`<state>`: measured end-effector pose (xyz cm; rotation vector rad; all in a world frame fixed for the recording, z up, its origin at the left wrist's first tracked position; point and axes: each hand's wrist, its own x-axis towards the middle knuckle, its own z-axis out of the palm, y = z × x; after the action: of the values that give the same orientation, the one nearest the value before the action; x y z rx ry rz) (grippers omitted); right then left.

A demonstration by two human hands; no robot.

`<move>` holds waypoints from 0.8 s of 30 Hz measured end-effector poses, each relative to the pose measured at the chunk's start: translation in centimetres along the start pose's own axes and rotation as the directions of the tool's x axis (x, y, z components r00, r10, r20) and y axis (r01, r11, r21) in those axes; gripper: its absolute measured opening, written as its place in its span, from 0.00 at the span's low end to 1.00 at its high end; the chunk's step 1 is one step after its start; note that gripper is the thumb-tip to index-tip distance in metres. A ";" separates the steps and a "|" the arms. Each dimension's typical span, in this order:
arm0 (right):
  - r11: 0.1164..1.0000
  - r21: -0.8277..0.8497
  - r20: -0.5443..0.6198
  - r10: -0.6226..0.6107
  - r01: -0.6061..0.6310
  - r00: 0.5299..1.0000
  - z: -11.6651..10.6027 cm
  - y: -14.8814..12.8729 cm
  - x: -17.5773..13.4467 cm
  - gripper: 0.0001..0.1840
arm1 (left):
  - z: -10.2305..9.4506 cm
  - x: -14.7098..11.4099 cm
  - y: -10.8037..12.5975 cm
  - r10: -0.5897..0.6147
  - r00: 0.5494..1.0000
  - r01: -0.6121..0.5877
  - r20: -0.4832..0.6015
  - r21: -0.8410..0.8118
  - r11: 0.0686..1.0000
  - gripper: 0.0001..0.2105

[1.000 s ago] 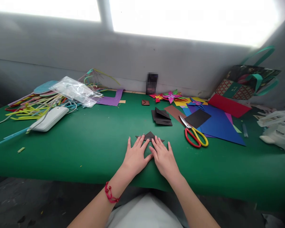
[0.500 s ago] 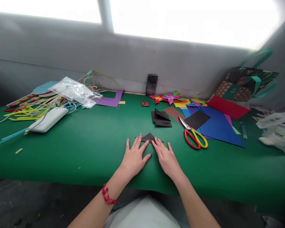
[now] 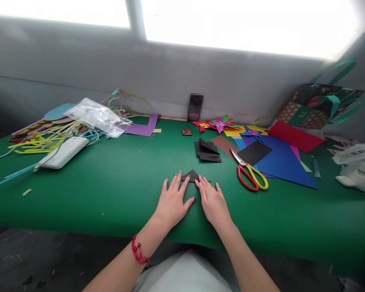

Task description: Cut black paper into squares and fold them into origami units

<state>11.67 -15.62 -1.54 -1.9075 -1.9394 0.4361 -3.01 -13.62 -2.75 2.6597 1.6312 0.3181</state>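
A small black paper [image 3: 192,174], folded to a peak at its far side, lies on the green table before me. My left hand [image 3: 172,201] rests over its left part, fingers spread and tips pressing on the paper. On the right part lie the fingertips of my right hand [image 3: 213,202], its fingers stretched out. Both hands partly cover the paper's near edge. Just beyond it sits a stack of folded black paper pieces [image 3: 207,151]. Scissors [image 3: 248,172] with one red and one yellow handle lie to the right, blades partly apart.
Colored paper sheets [image 3: 292,166] and paper flowers [image 3: 220,123] spread at the back right, near a gift bag [image 3: 312,109] and a white plastic bag [image 3: 360,166]. Colored strips [image 3: 33,146], a clear bag [image 3: 95,115] and a white power strip [image 3: 63,153] crowd the left.
The whole view has shifted slightly. My right hand's fingers have shifted a little on the black paper; the left hand stays in place.
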 end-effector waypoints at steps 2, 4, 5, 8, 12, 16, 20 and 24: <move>0.996 -0.090 -0.040 -0.005 0.002 0.999 0.2 -0.6 0.0 0.24 | 0.1 0.0 -0.1 0.000 1.000 0.000 0.001 0.008 1.000 0.29; 0.980 -0.197 -0.062 -0.038 0.025 0.997 0.5 -1.3 0.1 0.23 | 0.1 0.0 -0.2 0.003 1.000 -0.003 0.009 0.012 1.000 0.29; 0.967 -0.251 -0.069 -0.061 0.042 0.996 0.7 -1.7 0.1 0.22 | 0.1 0.0 -0.2 0.005 1.000 -0.005 0.015 0.012 1.000 0.28; 0.930 -0.358 -0.093 -0.123 0.082 0.988 1.6 -2.7 0.2 0.21 | -0.3 0.2 -0.2 0.000 0.999 0.000 0.033 0.022 1.000 0.26; 0.907 -0.403 -0.069 -0.162 0.121 0.984 1.9 -3.1 0.6 0.20 | -0.8 0.6 0.2 -0.002 0.999 -0.001 0.049 0.057 0.998 0.23; 0.897 -0.400 0.020 -0.198 0.190 0.980 0.9 -2.7 1.1 0.19 | -0.8 0.8 0.2 -0.001 0.999 -0.002 0.038 0.065 0.998 0.23; 0.883 -0.416 0.026 -0.228 0.218 0.973 0.0 -2.3 1.5 0.19 | -0.3 0.7 0.1 -0.015 1.000 0.015 0.012 0.052 0.999 0.25; 0.888 -0.421 -0.085 -0.244 0.187 0.966 -0.6 -2.2 1.7 0.18 | -0.1 0.5 0.1 -0.030 0.999 0.030 0.016 0.042 0.999 0.26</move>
<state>10.00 -14.04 0.09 -1.8608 -2.2495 -0.1813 -2.74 -13.18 -2.55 2.6571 1.6895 0.2635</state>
